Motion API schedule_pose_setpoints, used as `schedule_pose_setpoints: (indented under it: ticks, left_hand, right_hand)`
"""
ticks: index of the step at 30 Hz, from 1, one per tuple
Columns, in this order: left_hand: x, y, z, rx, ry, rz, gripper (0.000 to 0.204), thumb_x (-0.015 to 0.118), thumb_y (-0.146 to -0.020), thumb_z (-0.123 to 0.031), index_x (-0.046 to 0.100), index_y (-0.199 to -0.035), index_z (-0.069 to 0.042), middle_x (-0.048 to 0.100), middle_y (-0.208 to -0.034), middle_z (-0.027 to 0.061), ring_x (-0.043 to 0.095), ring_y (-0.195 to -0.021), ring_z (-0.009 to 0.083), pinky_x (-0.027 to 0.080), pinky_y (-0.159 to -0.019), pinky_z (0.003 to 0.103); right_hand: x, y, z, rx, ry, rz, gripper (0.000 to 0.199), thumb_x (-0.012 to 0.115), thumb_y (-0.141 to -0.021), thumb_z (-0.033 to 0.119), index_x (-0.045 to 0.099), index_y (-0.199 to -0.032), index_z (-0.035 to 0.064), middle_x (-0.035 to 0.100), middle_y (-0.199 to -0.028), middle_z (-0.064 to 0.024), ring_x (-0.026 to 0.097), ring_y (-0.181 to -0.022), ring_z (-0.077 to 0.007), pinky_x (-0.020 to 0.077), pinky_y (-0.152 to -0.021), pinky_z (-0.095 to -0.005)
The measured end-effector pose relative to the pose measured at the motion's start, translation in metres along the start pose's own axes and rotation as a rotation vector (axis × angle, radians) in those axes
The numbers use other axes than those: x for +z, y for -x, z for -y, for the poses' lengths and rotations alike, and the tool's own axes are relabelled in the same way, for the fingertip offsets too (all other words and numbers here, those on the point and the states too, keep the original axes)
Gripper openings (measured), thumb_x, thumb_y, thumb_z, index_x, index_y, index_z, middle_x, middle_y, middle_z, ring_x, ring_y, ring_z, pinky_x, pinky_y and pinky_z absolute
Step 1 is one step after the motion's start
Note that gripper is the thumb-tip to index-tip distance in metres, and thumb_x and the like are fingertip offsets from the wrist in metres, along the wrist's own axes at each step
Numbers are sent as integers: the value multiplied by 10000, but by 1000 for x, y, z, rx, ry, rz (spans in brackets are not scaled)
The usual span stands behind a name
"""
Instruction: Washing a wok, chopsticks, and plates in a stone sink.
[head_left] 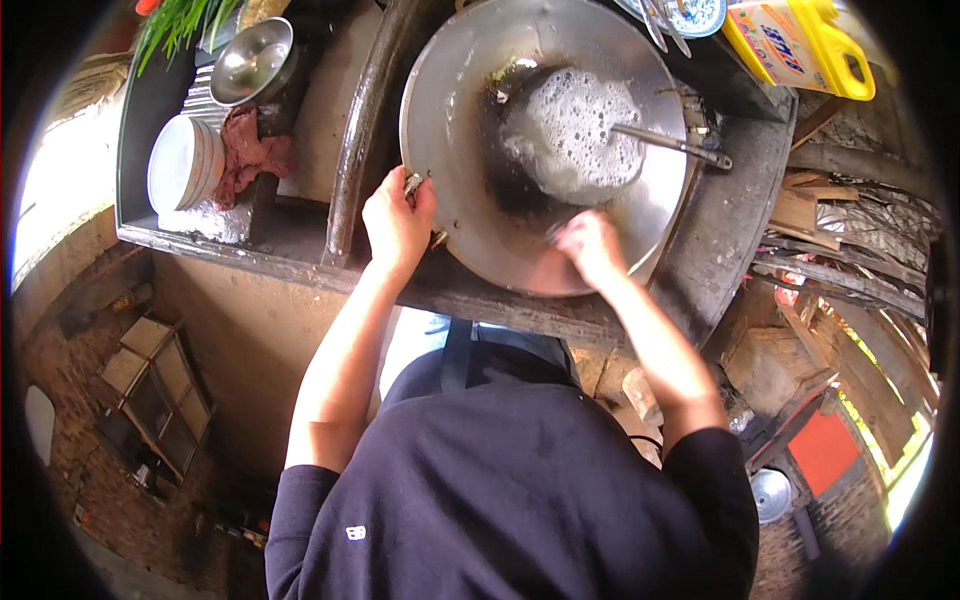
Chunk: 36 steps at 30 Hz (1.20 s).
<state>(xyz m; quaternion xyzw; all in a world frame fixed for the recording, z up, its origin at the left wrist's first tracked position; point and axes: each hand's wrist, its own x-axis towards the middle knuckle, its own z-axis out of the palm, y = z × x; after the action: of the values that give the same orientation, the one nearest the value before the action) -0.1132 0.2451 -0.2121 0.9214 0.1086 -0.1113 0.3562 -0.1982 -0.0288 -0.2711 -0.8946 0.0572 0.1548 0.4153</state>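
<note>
A large metal wok point(440, 110) sits in the dark stove top in front of me. Foamy, soapy water point(585, 130) lies in its bowl. My left hand point(397, 220) is closed around the small ear handle point(412, 187) on the wok's left rim. Inside the near wall of the wok, my right hand point(590, 245) is blurred by motion, its fingers curled together. A small greyish thing shows at those fingertips, too smeared to name. A long metal utensil handle point(675, 147) leans from the foam across the right rim; its head is hidden under the suds.
On the left stand stacked white bowls point(180, 165), a reddish cloth point(252, 155) and a metal bowl point(252, 62). Green onions point(180, 30) lie behind them. A thick dark bar point(365, 130) runs beside the wok. A yellow jug point(800, 45) stands at the back right; firewood point(840, 250) is piled beyond the edge.
</note>
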Motion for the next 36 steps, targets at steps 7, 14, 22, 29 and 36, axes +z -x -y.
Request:
schedule_pose_setpoints:
  ticks: [7,14,22,29,36]
  left_hand:
    - [-1,3,-4,-23,89,-7,171,618,-746,-114,569,-878,-17,596,-679,153,596,-578,291,460,-526,346]
    - [1,8,1,13,47,-35,159,614,-744,-110,581,-871,-21,586,-646,146,582,-537,262,451,-505,329]
    - [3,0,-5,52,90,-78,145,617,-748,-111,575,-849,-17,575,-629,142,573,-532,272,447,-505,338]
    - [1,7,-2,68,86,-69,148,608,-750,-105,559,-855,-12,578,-651,142,571,-539,274,446,-503,336]
    - [4,1,-3,86,96,-76,173,617,-745,-95,571,-898,-29,564,-623,115,549,-502,235,439,-491,317]
  right_hand:
    - [29,10,12,-111,9,110,48,636,-694,62,632,-647,70,579,-747,-70,568,-721,-209,473,-672,-340]
    - [31,-9,-12,-202,248,-31,57,595,-728,34,630,-689,55,552,-726,-83,555,-717,-210,467,-654,-315]
    - [26,10,12,-53,-42,65,96,612,-744,80,617,-654,48,592,-765,-90,560,-741,-253,458,-655,-355]
    - [31,15,16,-202,-51,67,101,523,-736,46,552,-640,33,553,-758,-89,551,-705,-192,458,-591,-329]
    - [27,7,5,-14,-75,132,44,618,-741,67,581,-740,43,561,-789,-91,558,-755,-195,464,-681,-311]
